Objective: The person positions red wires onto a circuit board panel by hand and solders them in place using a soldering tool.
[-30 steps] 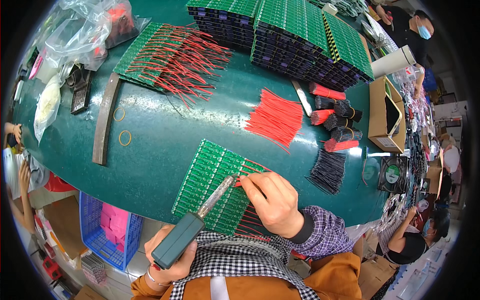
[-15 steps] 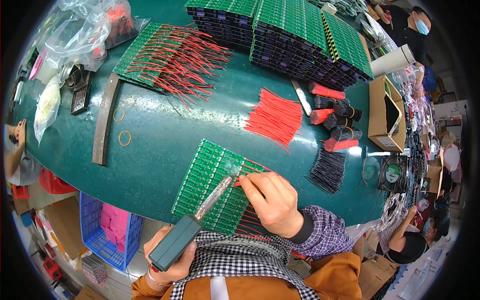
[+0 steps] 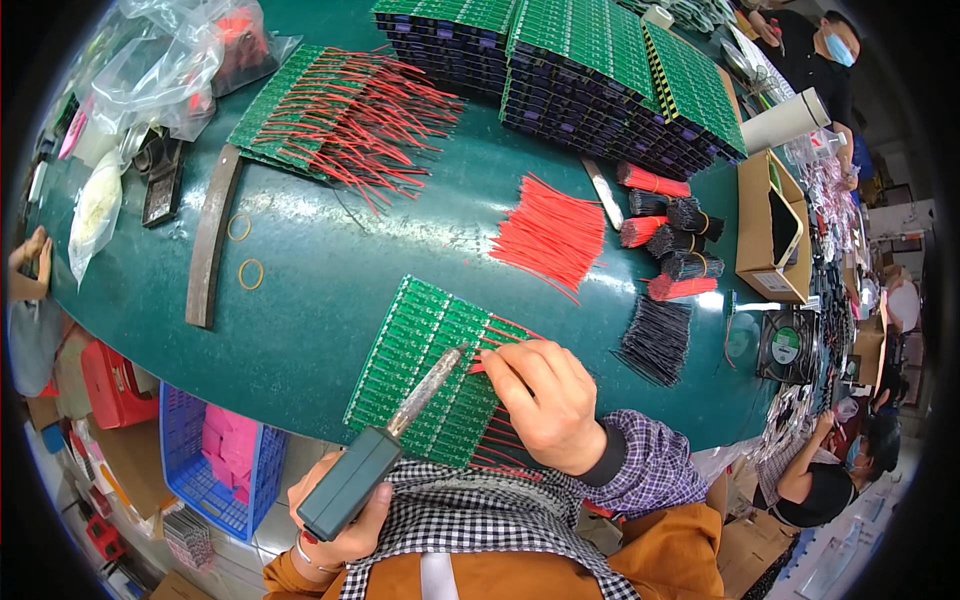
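In my left hand [image 3: 345, 530] is a soldering iron [image 3: 350, 484] with a dark green handle, its fingers wrapped round it. The iron's tip is at the green circuit board panel [image 3: 400, 365] lying at the table's near edge. My right hand [image 3: 548, 410] pinches a red wire [image 3: 477, 367] close to that tip; whether tip and wire touch, I cannot tell. More red wires run from the panel's right side, partly hidden under my right hand, and some dark ones show below it.
Loose red wires [image 3: 550, 238] and black wires [image 3: 655, 340] lie beyond my right hand. Tall stacks of boards [image 3: 590, 60] stand at the back. A wired panel [image 3: 285, 110], a metal bar [image 3: 212, 240], a cardboard box [image 3: 772, 225] and a small fan [image 3: 787, 345] are also on the table.
The iron's tip has shifted very slightly, and the wisp of smoke by it has faded. My right hand stays nearly in place. At the far left, another person's hands have moved.
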Motion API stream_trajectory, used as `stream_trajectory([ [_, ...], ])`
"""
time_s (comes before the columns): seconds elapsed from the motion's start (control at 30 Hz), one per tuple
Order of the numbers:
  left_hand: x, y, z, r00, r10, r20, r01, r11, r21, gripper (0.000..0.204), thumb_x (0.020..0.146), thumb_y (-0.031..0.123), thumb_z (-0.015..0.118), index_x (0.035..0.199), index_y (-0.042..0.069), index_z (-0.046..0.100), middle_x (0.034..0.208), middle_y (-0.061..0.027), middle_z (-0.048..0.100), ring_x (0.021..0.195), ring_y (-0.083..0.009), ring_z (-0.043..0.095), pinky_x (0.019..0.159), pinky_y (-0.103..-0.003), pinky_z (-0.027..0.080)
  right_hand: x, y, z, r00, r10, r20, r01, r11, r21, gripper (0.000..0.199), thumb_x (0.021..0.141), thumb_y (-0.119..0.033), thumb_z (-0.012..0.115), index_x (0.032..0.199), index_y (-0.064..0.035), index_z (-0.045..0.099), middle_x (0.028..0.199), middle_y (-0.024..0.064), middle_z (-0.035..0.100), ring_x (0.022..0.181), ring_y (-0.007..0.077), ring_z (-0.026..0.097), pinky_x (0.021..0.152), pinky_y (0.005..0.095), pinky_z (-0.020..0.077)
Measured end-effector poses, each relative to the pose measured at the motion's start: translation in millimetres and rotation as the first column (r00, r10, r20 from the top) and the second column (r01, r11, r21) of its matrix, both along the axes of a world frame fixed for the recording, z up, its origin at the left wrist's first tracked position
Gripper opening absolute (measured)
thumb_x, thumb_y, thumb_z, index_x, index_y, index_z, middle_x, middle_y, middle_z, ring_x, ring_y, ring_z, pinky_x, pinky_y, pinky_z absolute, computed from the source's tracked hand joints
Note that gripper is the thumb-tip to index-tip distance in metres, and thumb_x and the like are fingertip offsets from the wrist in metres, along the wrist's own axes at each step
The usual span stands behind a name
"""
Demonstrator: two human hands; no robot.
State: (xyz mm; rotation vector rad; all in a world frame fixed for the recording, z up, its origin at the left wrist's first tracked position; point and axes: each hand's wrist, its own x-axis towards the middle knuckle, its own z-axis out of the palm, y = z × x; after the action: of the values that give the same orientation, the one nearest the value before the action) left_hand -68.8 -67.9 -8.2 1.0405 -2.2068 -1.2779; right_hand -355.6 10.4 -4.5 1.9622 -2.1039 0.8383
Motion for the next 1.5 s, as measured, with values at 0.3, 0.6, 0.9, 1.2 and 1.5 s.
stream_trajectory([
  [0.3,4,1,2,1.0,-0.001,0.012,0.002,1.0,-0.031,0.035,0.071,0.006,0.084,0.104,-0.004,0.078,0.096,-0.0215,0.074,0.079,-0.0345,0.076,0.069,-0.039,0.061,2,6,-4,0.997,0.064,0.04,-0.062,0.997,-0.047,0.031,0.078,-0.004,0.077,0.106,0.0058,0.073,0.1,0.0112,0.069,0.082,0.0231,0.067,0.068,0.0334,0.055],
  [0.6,9,3,-1,0.999,-0.018,0.043,0.017,0.999,0.04,0.033,0.071,0.005,0.083,0.102,-0.003,0.078,0.095,-0.0196,0.075,0.077,-0.0331,0.076,0.069,-0.038,0.061,3,5,-4,0.996,0.053,0.07,-0.052,0.999,-0.018,0.034,0.074,-0.005,0.074,0.107,0.0052,0.074,0.099,0.0124,0.071,0.081,0.0251,0.069,0.068,0.0351,0.0574],
  [0.9,-6,-4,6,0.997,-0.059,-0.052,0.055,0.995,-0.085,0.031,0.071,0.003,0.083,0.101,-0.005,0.077,0.092,-0.018,0.073,0.074,-0.0306,0.075,0.067,-0.037,0.06,3,5,-3,0.997,0.05,0.051,-0.049,0.999,-0.015,0.033,0.075,-0.004,0.074,0.107,0.0058,0.074,0.098,0.012,0.071,0.08,0.0243,0.068,0.067,0.0346,0.0567],
  [1.2,-7,-3,3,0.996,-0.062,-0.06,0.053,0.987,-0.151,0.032,0.072,0.005,0.083,0.101,-0.004,0.078,0.091,-0.0172,0.073,0.072,-0.03,0.073,0.064,-0.037,0.059,4,4,-3,0.998,0.042,0.041,-0.041,0.999,-0.008,0.032,0.076,-0.004,0.074,0.106,0.006,0.074,0.098,0.0119,0.071,0.081,0.0241,0.068,0.067,0.0343,0.0567],
  [1.5,7,3,-6,0.998,-0.032,-0.048,0.025,0.991,-0.132,0.033,0.072,0.007,0.084,0.103,-0.003,0.079,0.091,-0.0182,0.073,0.072,-0.0314,0.073,0.063,-0.038,0.058,5,5,-3,0.999,0.031,0.033,-0.031,1.0,0.003,0.032,0.075,-0.005,0.074,0.105,0.0054,0.074,0.098,0.0114,0.071,0.081,0.0241,0.068,0.067,0.0345,0.0569],
])
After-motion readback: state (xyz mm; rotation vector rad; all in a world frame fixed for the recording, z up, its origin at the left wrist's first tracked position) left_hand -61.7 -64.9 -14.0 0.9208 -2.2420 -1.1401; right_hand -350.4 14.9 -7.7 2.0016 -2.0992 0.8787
